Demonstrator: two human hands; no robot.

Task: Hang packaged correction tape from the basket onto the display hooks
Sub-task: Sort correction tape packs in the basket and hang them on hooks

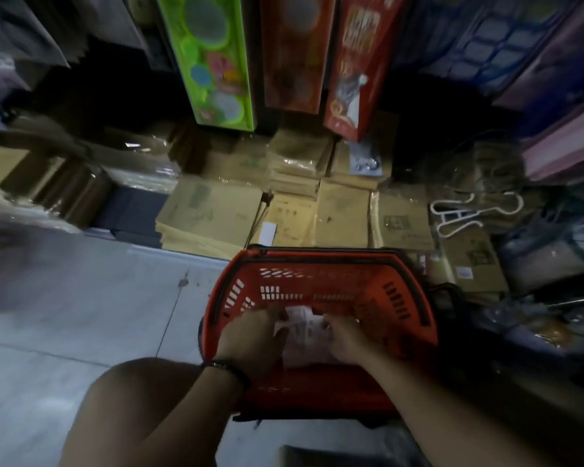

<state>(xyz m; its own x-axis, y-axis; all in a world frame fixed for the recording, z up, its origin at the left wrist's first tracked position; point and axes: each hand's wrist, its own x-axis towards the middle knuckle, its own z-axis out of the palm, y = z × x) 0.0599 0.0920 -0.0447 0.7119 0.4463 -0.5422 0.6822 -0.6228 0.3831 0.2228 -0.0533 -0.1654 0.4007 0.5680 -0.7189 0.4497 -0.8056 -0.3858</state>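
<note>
Someone is crouching over the red basket on the floor, with both hands down inside it. The left hand is curling its fingers over the white packets, and the right hand is pinching their other edge, though blur hides how firmly. The packets are still lying in the basket. No hooks are showing, so all the hanging seems yet to come.

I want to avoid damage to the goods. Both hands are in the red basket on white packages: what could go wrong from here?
1. The left hand and right hand seem to grip a loose bundle of white packages together; some may slip out when lifted.
2. The place is dim, so a package could catch on the slotted wall of the red basket unnoticed.
</note>
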